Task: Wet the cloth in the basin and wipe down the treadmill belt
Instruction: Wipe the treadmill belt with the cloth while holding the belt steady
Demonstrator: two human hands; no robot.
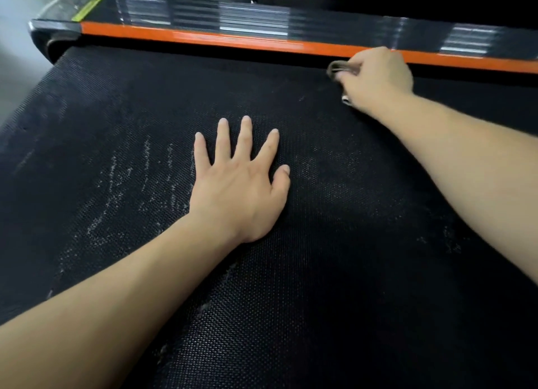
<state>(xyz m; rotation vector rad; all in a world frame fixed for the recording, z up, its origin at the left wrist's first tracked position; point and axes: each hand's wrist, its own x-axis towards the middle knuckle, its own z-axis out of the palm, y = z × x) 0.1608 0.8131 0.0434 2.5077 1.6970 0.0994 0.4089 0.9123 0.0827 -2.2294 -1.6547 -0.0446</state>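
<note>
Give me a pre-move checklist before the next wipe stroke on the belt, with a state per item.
1. Cloth gripped: right hand holds the bunched cloth. Ok.
2. Cloth at the work surface: it sits at the far edge of the treadmill belt, by the orange rail. Ok.
3. Cloth wet: cannot tell.
4. Belt clean: white streaks remain to the left of the left hand. Not ok.
5. Stroke path free: left hand lies flat on the belt, fingers spread, between the cloth and the streaks. Not ok.
6. Basin within reach: none in view. Cannot tell.
</note>
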